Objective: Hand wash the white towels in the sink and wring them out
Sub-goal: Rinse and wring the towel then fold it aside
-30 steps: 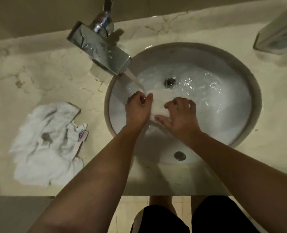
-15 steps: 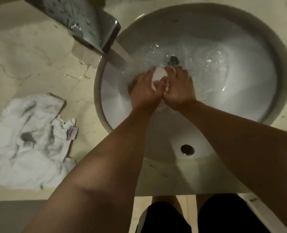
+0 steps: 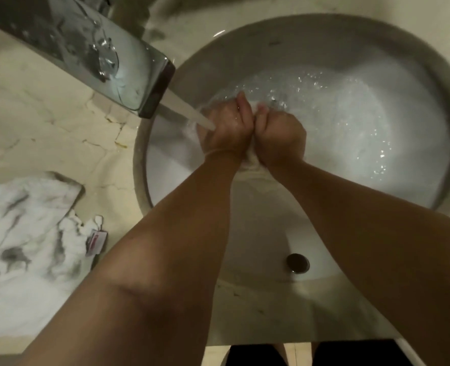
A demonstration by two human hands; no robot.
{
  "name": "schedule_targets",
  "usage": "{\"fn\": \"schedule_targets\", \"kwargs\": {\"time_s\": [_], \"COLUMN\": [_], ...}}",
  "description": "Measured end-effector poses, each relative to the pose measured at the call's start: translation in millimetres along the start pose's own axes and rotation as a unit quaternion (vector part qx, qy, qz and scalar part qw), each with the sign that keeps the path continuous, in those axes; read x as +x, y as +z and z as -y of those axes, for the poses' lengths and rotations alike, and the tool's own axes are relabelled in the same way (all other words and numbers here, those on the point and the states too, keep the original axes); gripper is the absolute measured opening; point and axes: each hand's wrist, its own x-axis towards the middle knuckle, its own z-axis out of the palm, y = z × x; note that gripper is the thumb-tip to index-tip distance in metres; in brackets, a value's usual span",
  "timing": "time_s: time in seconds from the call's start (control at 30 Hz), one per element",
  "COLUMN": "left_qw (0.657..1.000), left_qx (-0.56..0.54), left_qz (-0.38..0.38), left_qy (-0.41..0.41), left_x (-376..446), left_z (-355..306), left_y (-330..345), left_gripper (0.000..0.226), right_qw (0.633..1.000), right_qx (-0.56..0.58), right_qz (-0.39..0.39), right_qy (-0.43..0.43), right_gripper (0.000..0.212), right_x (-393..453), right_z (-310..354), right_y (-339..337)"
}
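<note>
While a small white towel [image 3: 250,160] is clenched between the left hand [image 3: 228,128] and right hand [image 3: 280,137], it probably handles soft, heavy and slippery; bunched ends are best gripped.

Both forearms are bare from the elbows down, with no sleeves, watch or rings showing on the left hand [image 3: 228,128] or the right hand [image 3: 280,137]. A thin, pale band [image 3: 220,154] circles the left wrist, just below the hand. Below the front edge of the counter [image 3: 271,328], dark, nearly black shorts [image 3: 253,356] cover the two thighs, with a narrow strip of bare leg showing between them.
</note>
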Motion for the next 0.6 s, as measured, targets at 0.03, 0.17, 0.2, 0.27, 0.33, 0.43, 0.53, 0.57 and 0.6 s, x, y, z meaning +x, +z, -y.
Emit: {"fn": "schedule_targets", "kwargs": {"time_s": [0.03, 0.17, 0.2, 0.27, 0.33, 0.43, 0.53, 0.57, 0.6], "left_qw": [0.998, 0.993, 0.990, 0.974, 0.948, 0.934, 0.939, 0.947, 0.955], "left_qx": [-0.037, -0.071, -0.098, -0.187, -0.282, -0.331, -0.330, -0.313, -0.290], "left_qz": [-0.053, -0.002, 0.007, 0.018, 0.013, -0.041, -0.061, -0.049, -0.037], "left_qy": [-0.022, -0.093, -0.106, -0.127, -0.147, -0.125, -0.071, -0.055, -0.043], "left_x": [11, 18, 17, 14, 2, -16, -40, -49, -56], "left_z": [-11, -25, -25, -19, -12, -14, -16, -14, -12], "left_y": [-1, -19, -18, -15, -17, -33, -53, -53, -50], "left_gripper": [0.047, 0.058, 0.061, 0.061, 0.053, 0.041, 0.044, 0.043, 0.040], "right_qw": [1.000, 0.999, 0.999, 0.997, 0.991, 0.982, 0.979, 0.978, 0.977], "right_qx": [-0.008, -0.037, -0.039, -0.041, -0.040, -0.001, -0.010, -0.019, -0.014], "right_qz": [-0.006, 0.014, 0.026, 0.046, 0.053, 0.020, -0.010, -0.001, 0.012], "right_qy": [0.003, 0.010, -0.002, -0.050, -0.115, -0.190, -0.205, -0.210, -0.210], "right_gripper": [0.059, 0.058, 0.059, 0.059, 0.056, 0.050, 0.050, 0.053, 0.056], "right_x": [2, 9, 8, 3, -6, -25, -52, -60, -65], "right_z": [1, 4, 2, -5, -11, -16, -23, -28, -32], "right_y": [2, 3, -2, -12, -29, -52, -67, -67, -66]}}
